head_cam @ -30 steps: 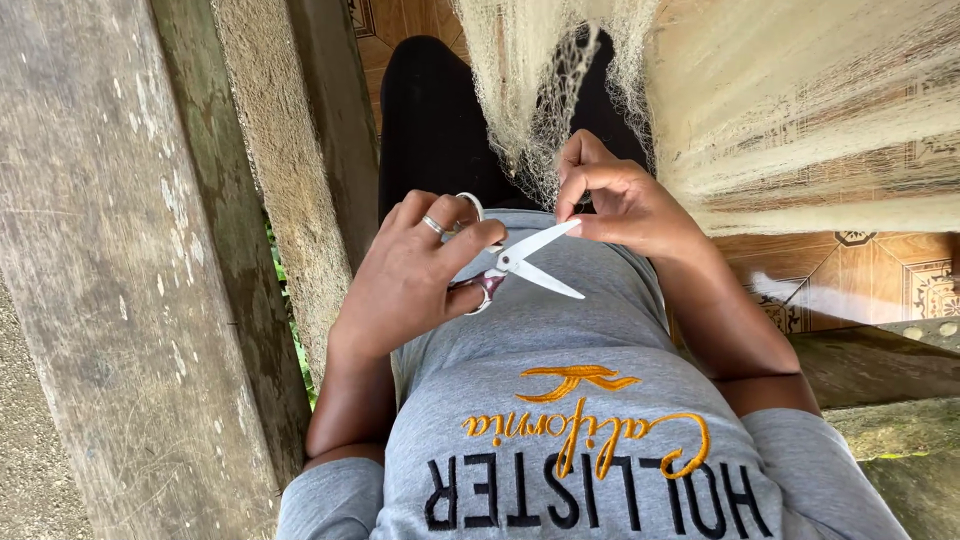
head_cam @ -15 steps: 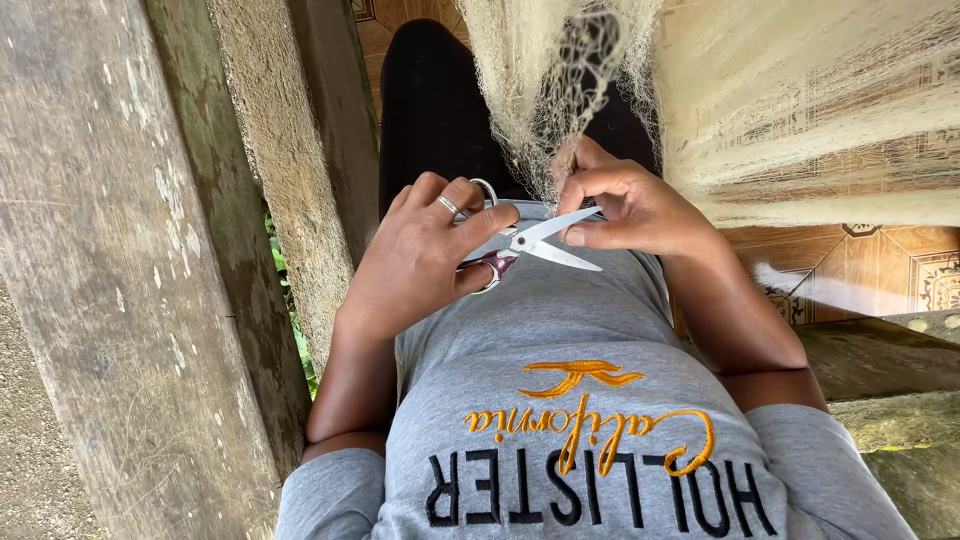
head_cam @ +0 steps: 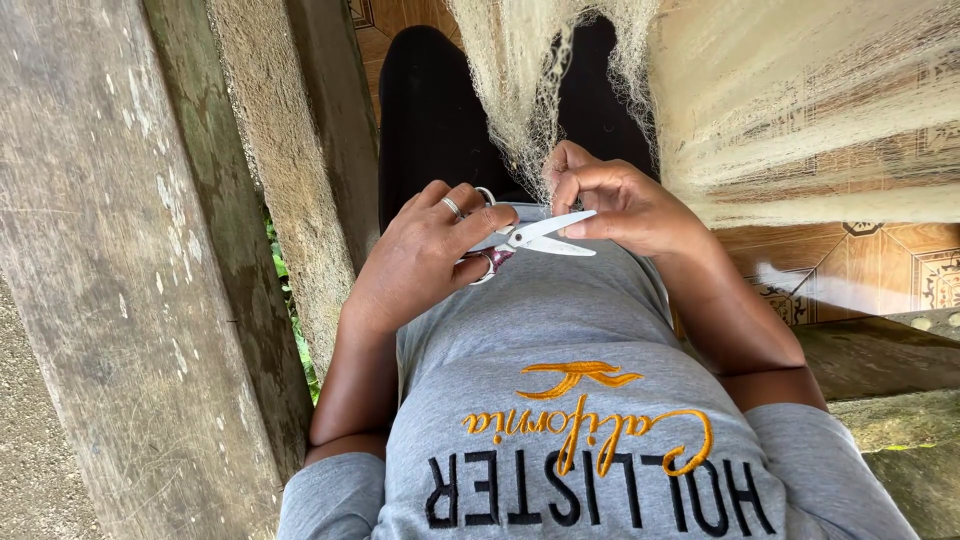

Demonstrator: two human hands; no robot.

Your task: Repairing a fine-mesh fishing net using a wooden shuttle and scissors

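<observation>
My left hand (head_cam: pixel 420 255) grips a pair of small scissors (head_cam: pixel 535 235) by the handles, fingers through the loops, a ring on one finger. The blades point right, slightly apart. My right hand (head_cam: pixel 620 205) pinches a strand of the pale fine fishing net (head_cam: pixel 530 90) that hangs down over my lap, its fingertips right by the blade tips. Both hands sit above my grey shirt and black trousers.
A rough weathered wooden post (head_cam: pixel 130 280) and beams (head_cam: pixel 290 170) stand close on the left. More of the net (head_cam: pixel 800 110) drapes across the upper right. A patterned tile floor (head_cam: pixel 880 270) and a mossy ledge (head_cam: pixel 890 430) lie to the right.
The scissors' blades have closed from wide apart to nearly together, and my right hand has shifted along the net strand by the tips.
</observation>
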